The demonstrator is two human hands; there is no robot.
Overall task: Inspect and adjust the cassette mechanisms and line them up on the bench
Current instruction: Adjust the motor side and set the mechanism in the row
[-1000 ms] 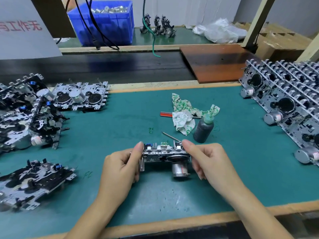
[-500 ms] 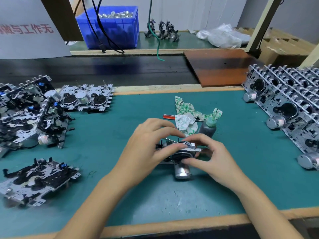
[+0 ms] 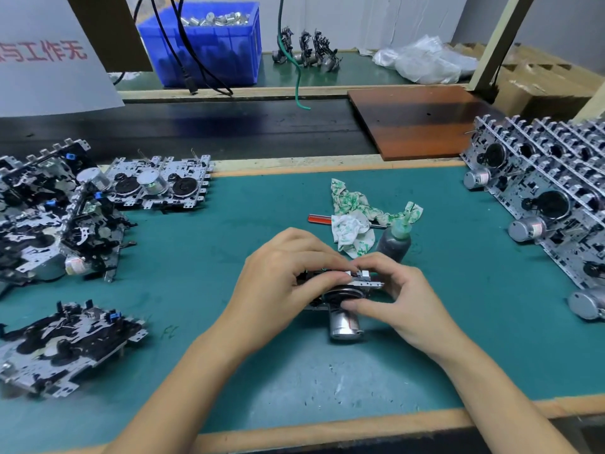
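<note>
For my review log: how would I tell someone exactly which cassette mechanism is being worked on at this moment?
Start at the green bench mat and go to its middle, just in front of the crumpled green-printed cloth and the dark bottle. There the left hand and right hand hold one cassette mechanism. Unlike the piles at the left and the row at the right, it is alone and in hand.
</note>
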